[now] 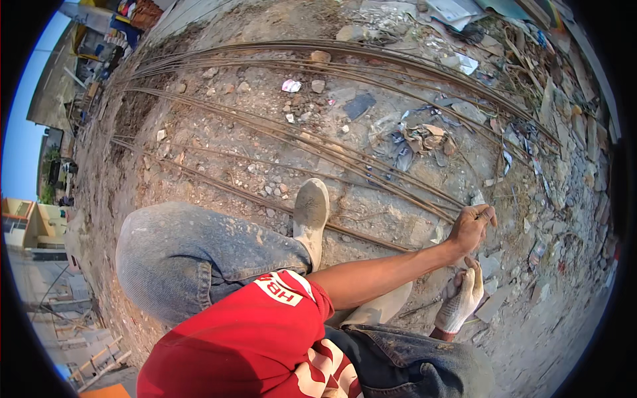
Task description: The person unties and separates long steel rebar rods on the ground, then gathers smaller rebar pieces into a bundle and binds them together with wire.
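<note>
My bare left hand point(473, 228) is at the right, its fingers curled beside the ends of a group of thin steel reinforcing bars point(343, 156) on the ground. A small dark detail shows at its fingers; whether it grips anything is unclear. Just below it, my right hand point(460, 297) wears a whitish knitted work glove, with fingers bent and some fingertips showing. The two hands are close together, and the inside of the right one is hidden. A separate pair or bundle of bars point(368, 236) passes beside my left shoe point(311, 214).
More long bars point(378, 49) lie across the dirt farther up. Crumpled paper and plastic litter point(423, 139), stones point(318, 86) and broken rubble point(580, 124) are scattered around. My jeans-covered knees are bent at both sides. Buildings point(37, 219) appear at the left.
</note>
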{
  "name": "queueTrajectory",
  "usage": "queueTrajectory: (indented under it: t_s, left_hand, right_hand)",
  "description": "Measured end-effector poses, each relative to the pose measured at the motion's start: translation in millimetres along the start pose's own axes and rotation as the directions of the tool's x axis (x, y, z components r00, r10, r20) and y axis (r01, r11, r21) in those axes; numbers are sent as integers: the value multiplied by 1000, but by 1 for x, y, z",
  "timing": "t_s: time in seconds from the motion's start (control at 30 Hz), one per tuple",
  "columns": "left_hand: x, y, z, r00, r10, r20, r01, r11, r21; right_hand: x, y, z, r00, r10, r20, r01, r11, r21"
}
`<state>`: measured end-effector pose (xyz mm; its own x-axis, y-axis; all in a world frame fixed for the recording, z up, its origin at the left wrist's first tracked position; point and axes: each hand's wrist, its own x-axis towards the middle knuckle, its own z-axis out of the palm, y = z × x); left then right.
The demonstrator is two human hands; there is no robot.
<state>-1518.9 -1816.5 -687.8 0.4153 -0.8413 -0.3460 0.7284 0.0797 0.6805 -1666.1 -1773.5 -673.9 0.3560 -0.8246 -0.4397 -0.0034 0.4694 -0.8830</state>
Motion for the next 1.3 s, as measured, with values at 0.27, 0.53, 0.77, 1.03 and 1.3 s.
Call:
queueTrajectory:
  t_s: [0.27,0.53,0.77,1.03,1.3]
  left_hand:
    - [25,44,-78,944,16,-330,-123,944,-305]
    - [13,3,-48,956,-41,291,3,991,130]
    - [36,55,-160,953,1,303,-288,-306,907]
    - [37,34,-182,915,-11,403,-362,-461,810]
    - [60,40,-171,894,-196,403,-443,-517,732]
  right_hand:
    - [-17,81,15,972,-229,50,232,913,-335]
    - [9,34,13,990,136,24,-137,988,73]
    - [28,32,2,964,-39,-264,24,998,-59]
    - [22,64,-20,949,54,-310,-114,977,-180]
    - [63,79,4,942,-91,-324,29,982,-189]
